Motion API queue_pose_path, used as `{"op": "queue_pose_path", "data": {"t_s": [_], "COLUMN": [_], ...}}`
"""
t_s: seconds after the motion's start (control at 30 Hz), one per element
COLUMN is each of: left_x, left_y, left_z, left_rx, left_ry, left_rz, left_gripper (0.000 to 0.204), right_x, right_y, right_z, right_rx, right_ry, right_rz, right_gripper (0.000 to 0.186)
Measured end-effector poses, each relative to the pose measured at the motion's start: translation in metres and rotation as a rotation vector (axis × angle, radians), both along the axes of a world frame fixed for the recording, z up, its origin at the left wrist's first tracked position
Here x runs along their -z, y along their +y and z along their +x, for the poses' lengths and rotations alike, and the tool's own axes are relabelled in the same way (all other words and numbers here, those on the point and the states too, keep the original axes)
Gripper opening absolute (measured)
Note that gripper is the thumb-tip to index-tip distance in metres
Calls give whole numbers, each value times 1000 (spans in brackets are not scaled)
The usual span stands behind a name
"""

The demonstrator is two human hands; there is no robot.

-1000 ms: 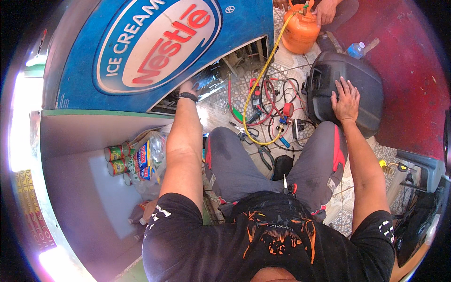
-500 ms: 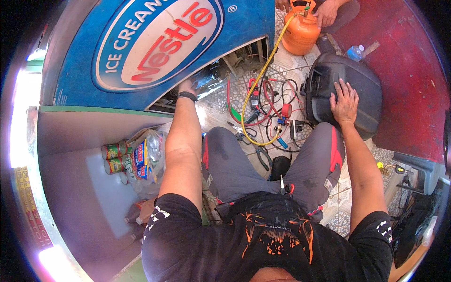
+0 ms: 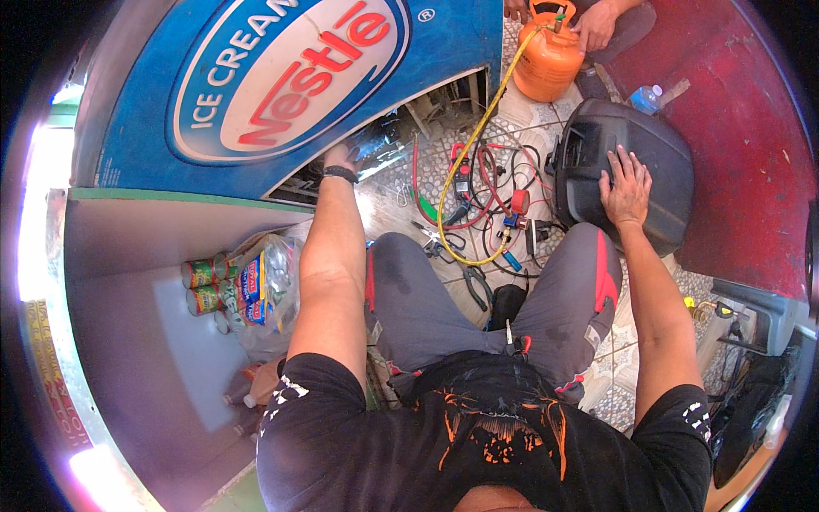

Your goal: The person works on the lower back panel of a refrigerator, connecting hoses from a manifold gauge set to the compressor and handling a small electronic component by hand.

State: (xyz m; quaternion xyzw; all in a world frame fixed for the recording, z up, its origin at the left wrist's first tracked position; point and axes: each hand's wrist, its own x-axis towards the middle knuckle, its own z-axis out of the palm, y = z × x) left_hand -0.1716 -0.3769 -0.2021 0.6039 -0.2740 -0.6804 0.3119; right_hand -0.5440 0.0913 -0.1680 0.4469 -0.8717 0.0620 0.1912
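Note:
My left hand point(image 3: 339, 157) reaches into the opening at the bottom of a blue freezer point(image 3: 136, 145). Its fingers are mostly hidden by the freezer's edge and the parts inside. On a black hard case point(image 3: 665, 166) rests my right hand point(image 3: 627, 189), palm down with its fingers spread. Between my knees and the freezer lies a gauge manifold point(image 3: 514, 218) with a red gauge. A yellow hose point(image 3: 450, 183) runs from it to an orange gas cylinder point(image 3: 547, 68). Beside it are a red hose point(image 3: 415, 171), a red clamp meter point(image 3: 461, 175) and pliers point(image 3: 475, 286).
Another person's hand point(image 3: 595, 26) touches the orange cylinder. A plastic bottle point(image 3: 646, 98) stands beyond the case, near a red panel point(image 3: 734, 128). Left of my arm, cans point(image 3: 203, 299) and plastic packs point(image 3: 253, 290) sit by a grey wall. A grey-blue frame point(image 3: 768, 316) is at right.
Both hands stay in the same places. The view shifts very slightly; nothing is taken hold of or let go.

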Motion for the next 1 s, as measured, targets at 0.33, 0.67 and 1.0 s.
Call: {"op": "queue_pose_path", "data": {"t_s": [0.33,0.67,1.0], "left_x": [-5,10,17], "left_y": [-6,1,-9], "left_z": [12,9,18], "left_rx": [-39,-13,4], "left_ry": [-17,79,0], "left_rz": [-47,-134,-124], "left_gripper": [29,27,24], "right_x": [1,4,7], "right_y": [-7,-3,-8], "right_z": [2,-4,-2], "right_rx": [12,14,4], "right_ry": [-13,39,54], "right_rz": [22,64,50], "right_gripper": [45,44,45]}}
